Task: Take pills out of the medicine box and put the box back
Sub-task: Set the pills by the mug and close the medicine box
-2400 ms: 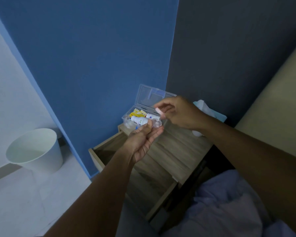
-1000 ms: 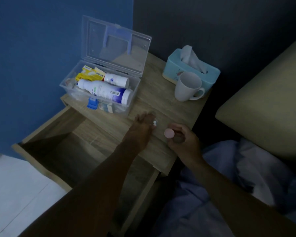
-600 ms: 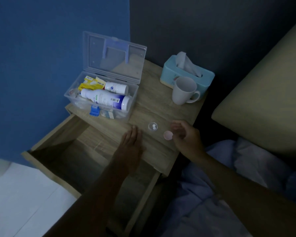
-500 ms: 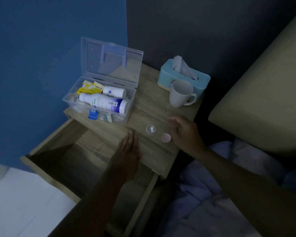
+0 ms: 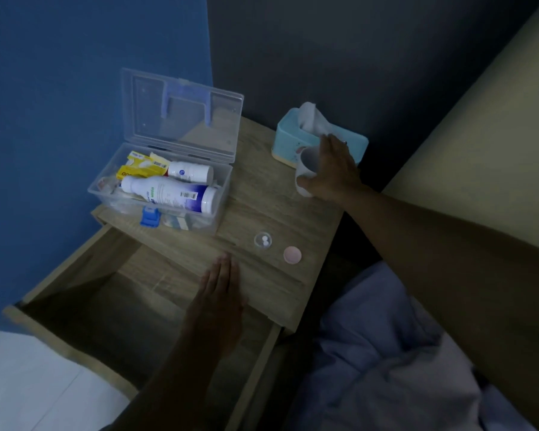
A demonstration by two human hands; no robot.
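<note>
Here the right hand curls its fingers over the rim of a white mug, thumb against the mug's near wall, so the grip wraps the mug at the back right of the worktop. Just behind the mug stands a pale blue tissue box with a tissue poking up. The left hand lies flat, fingers straight and together, holding nothing; the tips rest at the worktop's front edge while the palm hangs over the open drawer below.

Between the two hands, near the front right of the worktop, sits a small clear cap with two white pills in it, and just beside it, apart from it, a pink lid.

The medicine box, clear plastic with its hinged cover standing upright, rests on the worktop's left side against the blue wall. Inside lie a large white bottle, a smaller white bottle and yellow packets. A blue latch hangs on its front wall. Rumpled bedding fills the lower right.
</note>
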